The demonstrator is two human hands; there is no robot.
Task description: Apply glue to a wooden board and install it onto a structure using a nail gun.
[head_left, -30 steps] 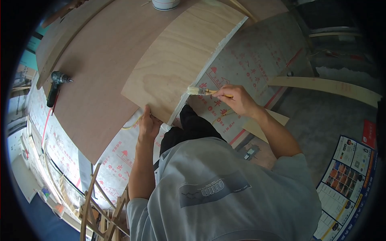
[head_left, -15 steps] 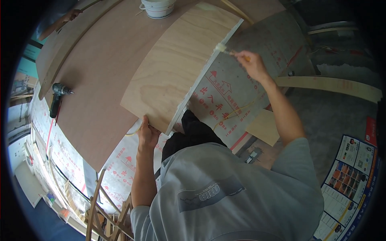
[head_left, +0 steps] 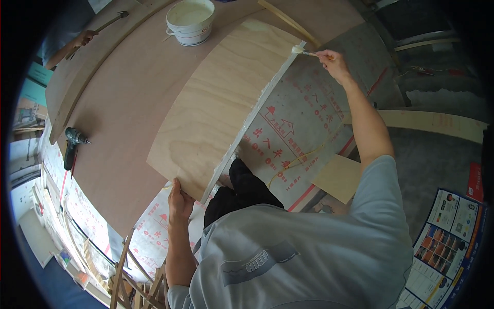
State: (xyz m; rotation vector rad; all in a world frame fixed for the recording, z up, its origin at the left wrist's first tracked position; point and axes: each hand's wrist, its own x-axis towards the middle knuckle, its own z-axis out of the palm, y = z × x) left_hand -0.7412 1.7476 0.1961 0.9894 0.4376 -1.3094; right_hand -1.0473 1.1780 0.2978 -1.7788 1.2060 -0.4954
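A curved plywood panel [head_left: 221,110] lies across the brown board, its right edge coated in white glue. My left hand [head_left: 180,203] grips the panel's near corner, thumb on top and the other fingers partly hidden beneath. In my right hand [head_left: 334,66] is a paintbrush [head_left: 302,50], held by its handle. Its pale, loaded bristles touch the coated edge near the panel's far right corner. Beyond the panel stands a white bucket [head_left: 191,32] of creamy liquid, with a handle at its side.
A cordless drill [head_left: 72,147] lies on the brown board [head_left: 118,123] at left. At the far left, another person's hand [head_left: 85,38] holds a hammer [head_left: 110,21] beside a curved wooden strip [head_left: 95,69]. Wooden frames [head_left: 126,273] stand near left; a plywood piece [head_left: 338,177] lies on the printed floor sheeting [head_left: 283,129].
My right hand has moved the brush farther along the edge toward the panel's far corner. The view has shifted, showing more of the bucket and the other person's hammer.
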